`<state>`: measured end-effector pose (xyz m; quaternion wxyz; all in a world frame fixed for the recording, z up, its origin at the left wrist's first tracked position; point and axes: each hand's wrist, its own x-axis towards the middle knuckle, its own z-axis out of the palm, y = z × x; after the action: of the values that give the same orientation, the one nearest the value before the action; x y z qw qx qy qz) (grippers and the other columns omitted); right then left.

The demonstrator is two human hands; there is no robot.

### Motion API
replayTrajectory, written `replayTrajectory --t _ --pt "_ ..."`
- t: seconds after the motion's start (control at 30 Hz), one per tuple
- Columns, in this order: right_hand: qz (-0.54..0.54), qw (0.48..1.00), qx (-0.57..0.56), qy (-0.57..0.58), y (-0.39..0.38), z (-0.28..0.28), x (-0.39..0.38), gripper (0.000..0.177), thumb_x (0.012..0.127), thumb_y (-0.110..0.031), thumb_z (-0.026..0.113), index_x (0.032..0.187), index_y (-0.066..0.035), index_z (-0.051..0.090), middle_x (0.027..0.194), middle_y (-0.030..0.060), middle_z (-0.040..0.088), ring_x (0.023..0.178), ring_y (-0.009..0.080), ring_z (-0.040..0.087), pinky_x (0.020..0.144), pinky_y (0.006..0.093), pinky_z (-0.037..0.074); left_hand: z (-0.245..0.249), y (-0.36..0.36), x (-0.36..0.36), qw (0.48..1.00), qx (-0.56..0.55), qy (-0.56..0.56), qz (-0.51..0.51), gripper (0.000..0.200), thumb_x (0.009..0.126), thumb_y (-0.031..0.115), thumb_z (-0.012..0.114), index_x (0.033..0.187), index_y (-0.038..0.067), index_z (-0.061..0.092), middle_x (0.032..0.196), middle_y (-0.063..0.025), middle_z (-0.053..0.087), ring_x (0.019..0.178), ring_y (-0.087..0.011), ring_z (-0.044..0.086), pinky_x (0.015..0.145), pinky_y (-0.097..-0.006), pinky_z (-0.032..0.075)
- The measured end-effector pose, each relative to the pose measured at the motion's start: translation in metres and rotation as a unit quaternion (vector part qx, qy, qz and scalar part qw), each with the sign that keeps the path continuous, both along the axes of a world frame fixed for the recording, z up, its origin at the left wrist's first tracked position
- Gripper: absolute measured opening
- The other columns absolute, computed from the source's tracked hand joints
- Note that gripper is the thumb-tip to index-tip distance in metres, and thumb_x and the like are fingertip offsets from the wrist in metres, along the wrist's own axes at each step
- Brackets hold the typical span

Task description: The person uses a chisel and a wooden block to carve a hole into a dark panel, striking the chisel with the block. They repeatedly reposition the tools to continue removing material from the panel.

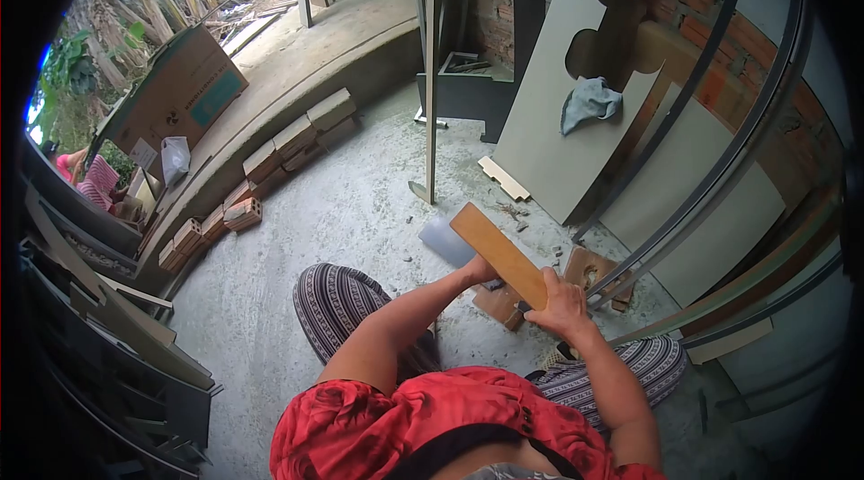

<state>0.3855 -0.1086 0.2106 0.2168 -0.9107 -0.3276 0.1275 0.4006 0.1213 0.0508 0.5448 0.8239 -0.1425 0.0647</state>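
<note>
A flat tan wooden board (499,251) slants in front of me, between my hands. My right hand (562,305) is closed on its lower right end, with the thumb lying on top. At the board's lower left edge is my left hand (481,271); its fingers are hidden beneath the board, so its grip does not show. A smooth grey flat sheet (443,240) sticks out past the board on the left, partly covered by it. Below the board, a brown block (498,309) is on the floor near my right hand.
A thin upright post (430,75) stands ahead. Large pale panels (540,111) lean at the right, one with a blue-grey cloth (590,104) on it. Bricks (292,138) line the left kerb below a cardboard box (175,98). Another person (97,181) is at far left.
</note>
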Motion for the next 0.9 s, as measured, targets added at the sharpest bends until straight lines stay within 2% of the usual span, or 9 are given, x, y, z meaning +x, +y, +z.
replayTrajectory --t 0.27,0.47,0.57,0.6,0.63,0.7,0.73,0.77,0.9 --pt "-0.005 0.998 0.050 0.026 -0.003 0.010 0.001 0.068 0.054 -0.034 0.074 0.109 -0.008 0.044 0.087 0.0189 0.062 0.080 0.0385 0.061 0.071 0.0454 0.048 0.005 -0.003 -0.003 0.999 0.008 -0.024 0.037 0.023 0.077 0.013 0.069 0.096 0.006 0.058 0.092 -0.0059 0.059 0.086 -0.0183 0.056 0.075 -0.0323 0.046" --pt "-0.016 0.998 0.041 0.034 -0.003 0.016 0.001 0.069 0.054 -0.036 0.075 0.110 -0.008 0.045 0.085 0.0178 0.063 0.080 0.0377 0.062 0.072 0.0451 0.048 0.017 -0.006 -0.006 0.999 0.004 0.046 0.022 0.030 0.075 0.011 0.071 0.101 0.006 0.058 0.096 -0.0072 0.059 0.091 -0.0195 0.056 0.079 -0.0332 0.047" --pt "-0.027 0.997 0.061 0.049 -0.006 0.015 0.001 0.072 0.054 -0.035 0.075 0.114 -0.008 0.045 0.085 0.0165 0.063 0.080 0.0362 0.063 0.072 0.0431 0.048 0.036 -0.013 -0.007 0.997 -0.013 0.071 0.038 0.033 0.073 0.009 0.072 0.103 0.005 0.059 0.098 -0.0061 0.059 0.093 -0.0182 0.056 0.080 -0.0323 0.047" --pt "-0.027 0.997 0.061 0.047 -0.006 0.019 0.001 0.072 0.054 -0.035 0.075 0.114 -0.008 0.045 0.085 0.0165 0.063 0.080 0.0362 0.063 0.072 0.0431 0.048 0.046 -0.018 -0.006 0.993 -0.089 0.072 0.042 0.029 0.071 0.009 0.072 0.096 0.005 0.059 0.093 -0.0055 0.060 0.087 -0.0169 0.057 0.074 -0.0313 0.047" --pt "-0.035 0.990 0.132 0.041 -0.007 0.025 0.001 0.074 0.055 -0.034 0.076 0.116 -0.007 0.044 0.086 0.0169 0.063 0.082 0.0358 0.063 0.073 0.0418 0.049 0.053 -0.021 -0.004 0.983 -0.165 0.073 0.046 0.027 0.068 0.010 0.073 0.090 0.004 0.059 0.087 -0.0049 0.061 0.080 -0.0155 0.057 0.069 -0.0302 0.048" --pt "-0.041 0.978 0.201 0.037 -0.006 0.041 -0.001 0.075 0.055 -0.033 0.076 0.118 -0.006 0.044 0.086 0.0172 0.063 0.083 0.0355 0.063 0.073 0.0406 0.049 0.040 -0.017 0.000 0.975 -0.175 0.133 0.033 0.023 0.067 0.007 0.071 0.086 0.005 0.058 0.081 -0.0024 0.059 0.075 -0.0128 0.056 0.065 -0.0283 0.047" --pt "-0.046 0.956 0.286 0.041 -0.005 0.053 0.000 0.076 0.056 -0.032 0.077 0.119 -0.006 0.043 0.088 0.0180 0.063 0.085 0.0357 0.063 0.074 0.0399 0.049 0.031 -0.015 0.001 0.964 -0.183 0.193 0.018 0.020 0.065 0.005 0.068 0.082 0.006 0.056 0.076 0.0002 0.057 0.069 -0.0101 0.054 0.061 -0.0264 0.046" --pt "-0.052 0.927 0.368 0.046 -0.005 0.057 -0.001 0.076 0.057 -0.031 0.077 0.120 -0.005 0.042 0.090 0.0187 0.063 0.087 0.0359 0.062 0.074 0.0393 0.049 0.034 -0.018 0.000 0.962 -0.206 0.178 0.030 0.019 0.063 0.002 0.066 0.077 0.008 0.053 0.069 0.0028 0.053 0.063 -0.0076 0.051 0.057 -0.0251 0.044" --pt "-0.067 0.909 0.406 0.061 -0.006 0.050 0.004 0.072 0.058 -0.031 0.076 0.116 -0.004 0.043 0.093 0.0204 0.062 0.090 0.0378 0.061 0.075 0.0415 0.049 0.046 -0.019 -0.002 0.968 -0.177 0.174 0.034 0.019 0.065 0.003 0.066 0.080 0.006 0.056 0.073 0.0016 0.056 0.066 -0.0086 0.053 0.061 -0.0256 0.045"
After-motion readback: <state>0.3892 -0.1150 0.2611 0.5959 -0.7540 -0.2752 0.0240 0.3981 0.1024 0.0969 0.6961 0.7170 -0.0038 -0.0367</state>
